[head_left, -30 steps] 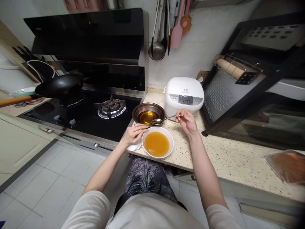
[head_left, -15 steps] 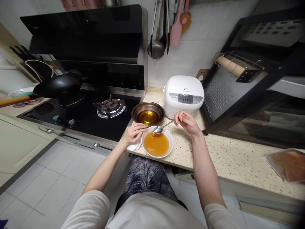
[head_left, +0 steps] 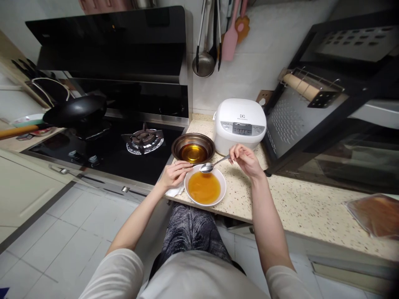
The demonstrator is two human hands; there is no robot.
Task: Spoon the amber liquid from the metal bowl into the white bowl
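Note:
Near the counter's front edge stands a white bowl (head_left: 222, 194) of orange-yellow liquid (head_left: 203, 187). My left hand (head_left: 174, 174) is at its left rim, fingers stretched out and touching the edge. Between finger and thumb, my right hand (head_left: 246, 160) pinches the handle of a metal spoon (head_left: 207, 167). The spoon slants down to the left, its head over the bowl's far rim, above the liquid. Directly behind the bowl sits a brown metal basin (head_left: 178, 146) with clear amber liquid in it. A white cloth or tissue (head_left: 175, 191) lies partly under my left hand.
A white rice cooker (head_left: 240, 120) stands behind my right hand. To the left is a black gas stove (head_left: 115, 162) with a wok (head_left: 76, 110) on its far burner. A dark rack (head_left: 280, 133) rises on the right; a flat clear-wrapped brown item (head_left: 375, 216) lies farther along the counter.
Almost nothing differs. The spoon stays over the far rim with only a very slight shift of my right hand, and my left hand keeps its place.

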